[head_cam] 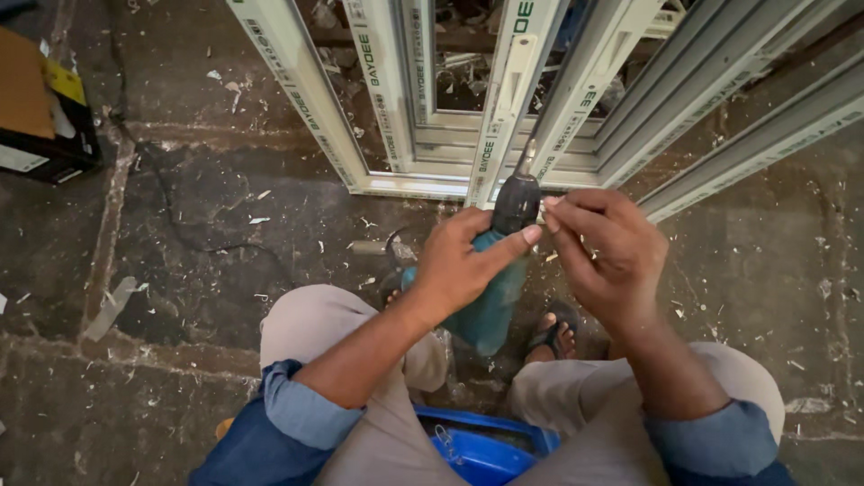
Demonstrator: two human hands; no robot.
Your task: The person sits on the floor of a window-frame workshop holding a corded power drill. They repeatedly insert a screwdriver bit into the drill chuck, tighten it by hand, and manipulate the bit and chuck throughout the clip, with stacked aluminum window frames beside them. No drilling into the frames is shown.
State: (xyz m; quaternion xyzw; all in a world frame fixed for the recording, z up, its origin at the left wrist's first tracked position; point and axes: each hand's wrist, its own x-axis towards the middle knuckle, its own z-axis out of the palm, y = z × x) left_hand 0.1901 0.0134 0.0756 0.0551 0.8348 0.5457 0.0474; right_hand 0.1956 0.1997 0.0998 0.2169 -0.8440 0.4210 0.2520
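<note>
Item 1: blue plastic tub (481, 450), nearest, betw. the seated person's knees, at the bottom edge of the floor in view.

Item 2: sandalled foot (553, 335) on the concrete floor (180, 270), amid white shavings.

Item 3: teal power drill (490, 292), mid-floor, nose up toward the frames. Left hand (459, 265) wrapped round the body, thumb stretched along the black chuck (516, 204). Right hand (607, 256) has fingertips pinched together at the chuck (what they pinch, if anything, too small to tell). Handling, est.: dense, rigid, rear-heavy; best held by the body, chuck left for fingers only.

Item 4: white window frames (423, 135), leaning, feet on the floor just beyond the drill tip.

Item 5: cardboard box (40, 108), far left edge.
</note>
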